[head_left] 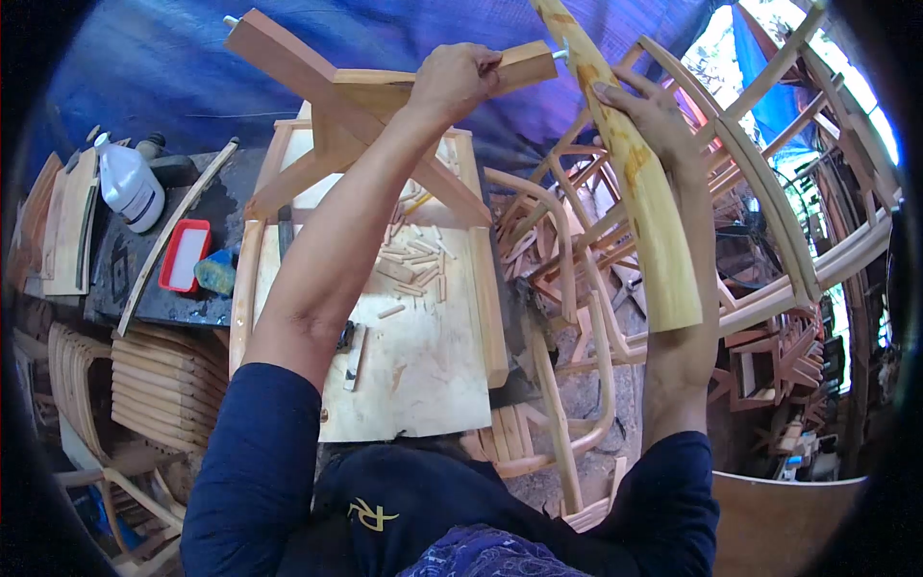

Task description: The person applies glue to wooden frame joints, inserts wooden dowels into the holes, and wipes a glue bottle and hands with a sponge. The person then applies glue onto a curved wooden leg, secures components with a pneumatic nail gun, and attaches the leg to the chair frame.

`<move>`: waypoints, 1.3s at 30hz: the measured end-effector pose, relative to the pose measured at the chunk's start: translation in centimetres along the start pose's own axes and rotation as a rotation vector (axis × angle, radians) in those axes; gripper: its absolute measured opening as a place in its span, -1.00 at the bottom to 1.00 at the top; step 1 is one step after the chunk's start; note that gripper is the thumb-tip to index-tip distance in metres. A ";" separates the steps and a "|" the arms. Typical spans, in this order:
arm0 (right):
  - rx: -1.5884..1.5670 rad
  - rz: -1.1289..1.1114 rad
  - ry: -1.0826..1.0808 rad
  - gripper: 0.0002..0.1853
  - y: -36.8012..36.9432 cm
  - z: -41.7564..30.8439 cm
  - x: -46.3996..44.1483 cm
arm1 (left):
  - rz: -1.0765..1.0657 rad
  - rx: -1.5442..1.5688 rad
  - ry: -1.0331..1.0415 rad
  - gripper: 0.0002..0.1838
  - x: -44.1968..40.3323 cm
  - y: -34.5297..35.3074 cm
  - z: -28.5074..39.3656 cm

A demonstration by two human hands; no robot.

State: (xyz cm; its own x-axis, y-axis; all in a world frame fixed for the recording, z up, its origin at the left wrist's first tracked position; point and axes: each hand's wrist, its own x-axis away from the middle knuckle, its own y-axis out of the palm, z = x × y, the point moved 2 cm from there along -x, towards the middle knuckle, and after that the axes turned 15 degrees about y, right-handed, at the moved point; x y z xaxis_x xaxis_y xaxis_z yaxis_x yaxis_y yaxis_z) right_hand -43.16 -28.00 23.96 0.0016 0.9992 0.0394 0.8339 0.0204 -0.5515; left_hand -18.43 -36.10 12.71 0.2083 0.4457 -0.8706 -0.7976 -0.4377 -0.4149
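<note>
My left hand (pixel 452 87) is closed around one arm of a wooden chair frame (pixel 332 120), held up over the bench. A pale dowel sticks out of that arm's end, close to a curved wooden leg (pixel 639 183); whether it enters the leg I cannot tell. My right hand (pixel 663 120) grips this leg from its right side, with the thumb across the front and some fingers hidden behind. Another dowel (pixel 231 20) projects from the frame's far left end. Below, loose wooden dowels (pixel 418 264) lie scattered on a plywood board (pixel 413 356).
On the dark table at left stand a white plastic jug (pixel 130 183) and a red tray (pixel 186 255) of white liquid, beside a curved wooden strip (pixel 173 240). Stacked curved wooden parts (pixel 159 385) sit below. Chair frames (pixel 760 212) crowd the right. A blue tarp (pixel 183 77) hangs behind.
</note>
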 end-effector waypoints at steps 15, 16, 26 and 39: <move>0.287 -0.002 -0.099 -0.25 -0.2 -2.0 -1.2 | 0.054 0.274 -0.109 -0.57 -3.3 -2.0 0.8; 0.263 -0.003 -0.091 -0.27 -0.1 -1.9 -1.0 | 0.069 0.316 -0.017 -0.57 -4.5 -1.5 0.3; 0.211 0.015 -0.114 -0.34 0.4 -1.8 -0.4 | -0.060 0.365 0.655 -0.60 -10.0 5.7 0.3; -0.143 -0.101 -0.061 -0.43 0.3 0.1 -0.2 | -0.114 0.397 0.346 -0.90 -9.1 2.0 5.4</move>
State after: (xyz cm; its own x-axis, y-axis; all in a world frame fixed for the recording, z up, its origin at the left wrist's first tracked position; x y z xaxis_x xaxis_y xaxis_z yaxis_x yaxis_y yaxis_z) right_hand -42.94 -28.14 23.69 -0.1160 0.9926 0.0357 0.8981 0.1202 -0.4230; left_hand -24.96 -36.76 21.22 0.4268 0.1607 -0.8899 -0.8977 -0.0432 -0.4384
